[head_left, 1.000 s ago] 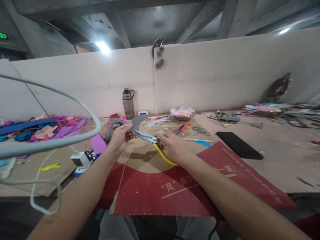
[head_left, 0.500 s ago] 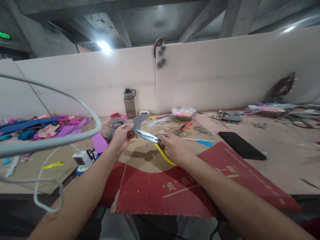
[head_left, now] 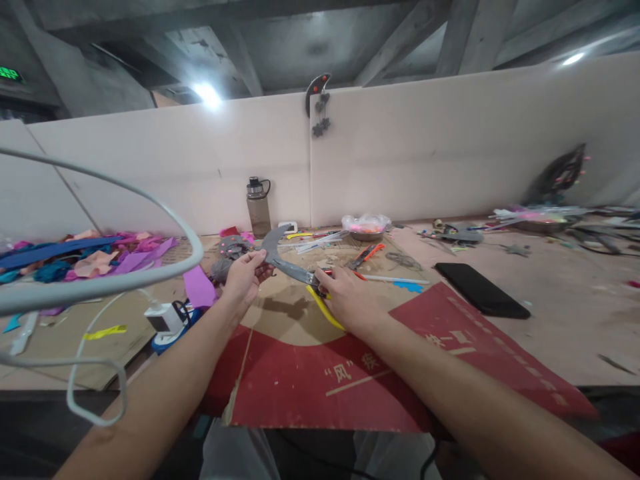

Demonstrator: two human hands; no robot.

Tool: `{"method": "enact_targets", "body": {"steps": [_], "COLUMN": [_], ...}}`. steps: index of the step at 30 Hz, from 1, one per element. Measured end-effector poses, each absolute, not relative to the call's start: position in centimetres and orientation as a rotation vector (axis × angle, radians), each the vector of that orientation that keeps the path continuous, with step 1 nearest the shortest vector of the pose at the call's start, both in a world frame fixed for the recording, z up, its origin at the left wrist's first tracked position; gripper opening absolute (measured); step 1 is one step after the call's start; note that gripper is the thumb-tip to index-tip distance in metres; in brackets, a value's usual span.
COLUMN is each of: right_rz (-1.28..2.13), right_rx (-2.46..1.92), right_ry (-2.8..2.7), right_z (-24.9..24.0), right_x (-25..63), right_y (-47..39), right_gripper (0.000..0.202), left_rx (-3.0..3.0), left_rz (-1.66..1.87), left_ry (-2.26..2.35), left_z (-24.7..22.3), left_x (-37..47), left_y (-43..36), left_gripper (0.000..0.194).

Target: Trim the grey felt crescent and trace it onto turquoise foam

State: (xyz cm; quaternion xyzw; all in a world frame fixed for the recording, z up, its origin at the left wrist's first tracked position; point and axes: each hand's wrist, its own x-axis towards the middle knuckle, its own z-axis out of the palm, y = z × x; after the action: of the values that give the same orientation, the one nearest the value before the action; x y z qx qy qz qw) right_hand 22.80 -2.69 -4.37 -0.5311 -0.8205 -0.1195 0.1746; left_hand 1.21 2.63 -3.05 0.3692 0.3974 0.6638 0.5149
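Note:
My left hand (head_left: 250, 272) pinches a grey crescent-shaped piece (head_left: 273, 244) between thumb and fingers, above the cardboard. In my right hand (head_left: 349, 297) is a pair of scissors (head_left: 295, 270) with yellow and red handles. Their blades point left and meet the lower end of the crescent; whether they are cutting into it I cannot tell. Beneath both hands lies a cardboard sheet (head_left: 320, 393), red at the front and brown further back, with the hands' shadow on it.
Colourful felt scraps (head_left: 100, 257) pile up at left, near a white charger (head_left: 165, 319). A bottle (head_left: 259, 212) stands by the partition. Behind my right hand are a bowl (head_left: 367, 235) and an orange-handled cutter (head_left: 367, 255); a black phone (head_left: 481, 290) lies right. A white cable (head_left: 165, 280) loops across the left foreground.
The scissor blades have turned from a bright, broad face to a darker, narrower one and look closed up against the crescent. Both hands stay almost in place.

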Motion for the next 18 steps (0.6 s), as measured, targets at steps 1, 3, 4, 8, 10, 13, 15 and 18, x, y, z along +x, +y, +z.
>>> {"method": "enact_targets", "body": {"steps": [1,3,4,8,10,13,15,18], "right_rz": [-0.346,-0.354,-0.356,-0.372,-0.379,-0.334,-0.26,-0.207], "right_rx": [-1.509,-1.523,-1.53,-1.549,-1.557,-1.57,-1.566,-1.523], "right_ry": [-2.326,-2.33,-2.332,-2.33,-2.326,-2.319,-2.306,-2.234], "right_z": [-4.4,-4.48,-4.53,-4.61,-4.52,-4.25,-4.15,-4.3], "right_x": [22.75,22.66,22.63,22.58,22.61,22.78,22.98,23.34], "right_y": [-2.69,-2.66,-2.64,-2.61,-2.67,-2.74,-2.67,-2.28], "right_gripper": [0.032,0.034,0.034,0.035,0.036,0.033,0.03,0.027], "left_rx": [0.868,0.841,0.834,0.819,0.818,0.819,0.835,0.885], "left_rz": [1.6,1.61,1.616,1.642,1.649,1.653,1.652,1.641], "left_ry": [0.951,0.941,0.933,0.909,0.903,0.905,0.912,0.948], "left_z": [-3.09,-3.2,-3.27,-3.59,-3.71,-3.73,-3.64,-3.43], "left_x": [1.29,1.42,1.46,1.66,1.78,1.9,1.92,1.92], "left_y": [2.6,2.56,2.56,2.55,2.58,2.65,2.66,2.51], "left_gripper": [0.017,0.016,0.015,0.013,0.012,0.009,0.009,0.012]}}
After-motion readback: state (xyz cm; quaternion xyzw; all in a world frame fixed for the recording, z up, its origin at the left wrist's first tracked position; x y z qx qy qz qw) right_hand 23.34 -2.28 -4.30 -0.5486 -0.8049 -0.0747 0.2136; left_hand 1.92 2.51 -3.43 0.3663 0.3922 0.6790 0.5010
